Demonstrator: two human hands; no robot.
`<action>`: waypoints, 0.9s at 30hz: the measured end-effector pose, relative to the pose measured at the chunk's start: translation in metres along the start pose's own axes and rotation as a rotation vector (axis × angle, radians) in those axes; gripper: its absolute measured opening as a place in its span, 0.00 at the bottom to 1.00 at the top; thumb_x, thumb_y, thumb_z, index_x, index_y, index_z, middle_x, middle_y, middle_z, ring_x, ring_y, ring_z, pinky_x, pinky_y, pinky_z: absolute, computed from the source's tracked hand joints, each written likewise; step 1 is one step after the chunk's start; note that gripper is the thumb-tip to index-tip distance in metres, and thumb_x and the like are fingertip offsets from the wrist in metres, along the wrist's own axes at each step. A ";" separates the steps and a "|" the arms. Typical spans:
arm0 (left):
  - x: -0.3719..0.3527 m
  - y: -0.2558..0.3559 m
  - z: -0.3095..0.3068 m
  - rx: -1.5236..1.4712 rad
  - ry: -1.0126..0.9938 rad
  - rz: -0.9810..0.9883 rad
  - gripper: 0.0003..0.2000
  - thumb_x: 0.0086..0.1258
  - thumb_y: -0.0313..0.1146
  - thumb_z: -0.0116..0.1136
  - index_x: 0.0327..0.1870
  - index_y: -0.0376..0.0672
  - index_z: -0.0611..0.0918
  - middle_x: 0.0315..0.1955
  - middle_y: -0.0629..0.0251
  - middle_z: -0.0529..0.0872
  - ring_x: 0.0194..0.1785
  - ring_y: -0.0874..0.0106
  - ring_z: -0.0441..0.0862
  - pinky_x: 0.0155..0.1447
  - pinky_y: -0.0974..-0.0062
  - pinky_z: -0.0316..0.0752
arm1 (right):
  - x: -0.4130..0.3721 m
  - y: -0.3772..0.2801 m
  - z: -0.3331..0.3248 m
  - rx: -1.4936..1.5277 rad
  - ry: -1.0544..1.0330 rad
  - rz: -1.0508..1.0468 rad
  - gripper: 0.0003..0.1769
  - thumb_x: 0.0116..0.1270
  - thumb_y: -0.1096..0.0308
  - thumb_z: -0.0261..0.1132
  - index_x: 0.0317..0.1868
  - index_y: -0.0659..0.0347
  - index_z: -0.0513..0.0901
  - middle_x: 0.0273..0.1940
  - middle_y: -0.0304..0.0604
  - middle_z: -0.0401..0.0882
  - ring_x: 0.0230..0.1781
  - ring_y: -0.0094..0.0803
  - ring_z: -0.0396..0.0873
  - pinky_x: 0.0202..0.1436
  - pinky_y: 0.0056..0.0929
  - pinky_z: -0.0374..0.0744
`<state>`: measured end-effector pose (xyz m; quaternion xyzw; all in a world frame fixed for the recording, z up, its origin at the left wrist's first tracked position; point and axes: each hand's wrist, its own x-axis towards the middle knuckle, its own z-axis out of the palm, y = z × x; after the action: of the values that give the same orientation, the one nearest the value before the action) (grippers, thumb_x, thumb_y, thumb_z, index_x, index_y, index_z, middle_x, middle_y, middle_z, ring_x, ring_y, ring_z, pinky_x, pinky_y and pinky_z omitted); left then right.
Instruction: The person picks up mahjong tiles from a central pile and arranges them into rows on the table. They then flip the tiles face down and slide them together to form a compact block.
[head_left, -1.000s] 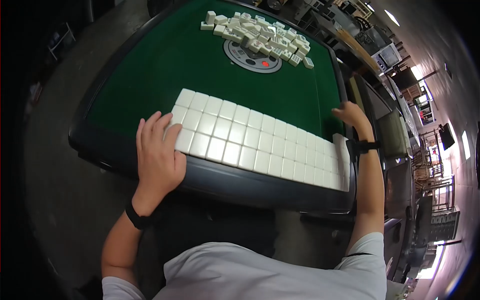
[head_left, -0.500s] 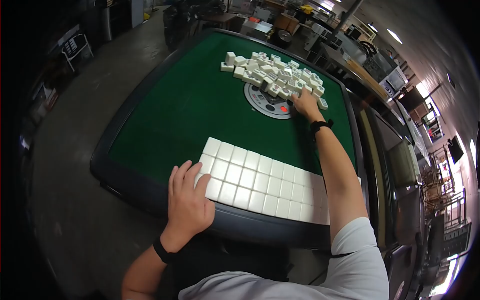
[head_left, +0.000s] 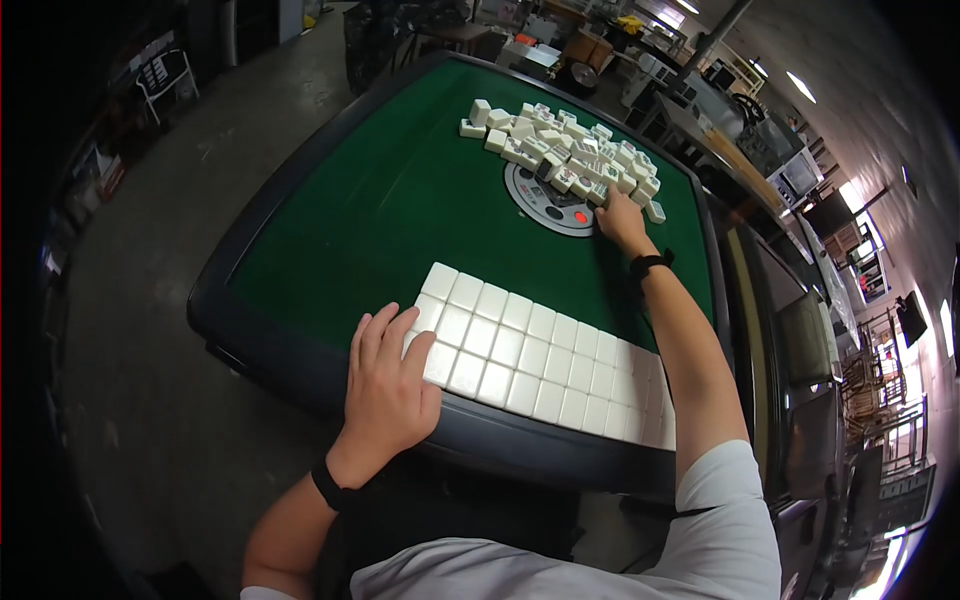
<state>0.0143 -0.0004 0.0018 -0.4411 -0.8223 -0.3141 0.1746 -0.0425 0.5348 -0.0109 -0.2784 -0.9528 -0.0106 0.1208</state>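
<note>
A block of white mahjong tiles (head_left: pixel 507 346) lies blank side up in three neat rows along the near side of the green table. Spread over its left end are the fingers of my left hand (head_left: pixel 392 388), touching the end tiles without gripping them. Across the table, my right hand (head_left: pixel 626 222) reaches to the near right edge of a jumbled pile of mahjong tiles (head_left: pixel 560 143). Its fingers are bent around a tile at that edge, and the fingertips are partly hidden. Many tiles in the pile show printed faces, some lean or stand.
A round centre panel (head_left: pixel 545 208) with a red light sits in the green table top (head_left: pixel 340 230), partly under the pile. A dark raised rim (head_left: pixel 290 368) borders the table. A white-framed chair (head_left: pixel 167 80) stands on the floor at left; cluttered benches fill the back and right.
The view has shifted slightly, moving the table right in the picture. My right hand has drawn back a little at the pile's edge. My left hand stays at the block's left end.
</note>
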 end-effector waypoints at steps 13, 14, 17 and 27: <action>-0.001 -0.001 -0.001 0.003 0.022 0.024 0.22 0.61 0.26 0.57 0.58 0.30 0.85 0.68 0.41 0.80 0.78 0.41 0.71 0.84 0.36 0.63 | -0.096 -0.027 -0.061 -0.010 -0.250 -0.370 0.38 0.76 0.78 0.56 0.86 0.54 0.69 0.70 0.82 0.74 0.66 0.75 0.81 0.75 0.54 0.79; -0.002 -0.001 -0.001 0.005 0.029 0.039 0.22 0.61 0.26 0.57 0.57 0.30 0.85 0.68 0.41 0.80 0.78 0.41 0.71 0.84 0.36 0.63 | -0.117 -0.042 -0.078 0.013 -0.283 -0.373 0.38 0.74 0.80 0.55 0.85 0.54 0.71 0.70 0.81 0.75 0.66 0.74 0.82 0.75 0.54 0.79; -0.003 -0.001 0.003 0.003 0.038 0.035 0.23 0.61 0.26 0.54 0.59 0.31 0.85 0.68 0.41 0.79 0.77 0.40 0.71 0.84 0.36 0.62 | -0.156 -0.052 -0.092 0.053 -0.260 -0.463 0.39 0.68 0.83 0.55 0.82 0.58 0.75 0.63 0.73 0.80 0.59 0.70 0.85 0.63 0.54 0.85; -0.006 -0.002 0.002 0.002 0.061 0.033 0.21 0.62 0.28 0.57 0.57 0.31 0.86 0.65 0.41 0.81 0.77 0.41 0.72 0.84 0.37 0.63 | -0.146 -0.049 -0.107 -0.088 -0.082 -0.538 0.43 0.74 0.56 0.72 0.86 0.52 0.69 0.72 0.60 0.77 0.70 0.59 0.78 0.71 0.50 0.82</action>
<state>0.0158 -0.0029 -0.0037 -0.4446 -0.8097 -0.3238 0.2049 0.0749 0.4068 0.0609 -0.0206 -0.9952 -0.0724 0.0628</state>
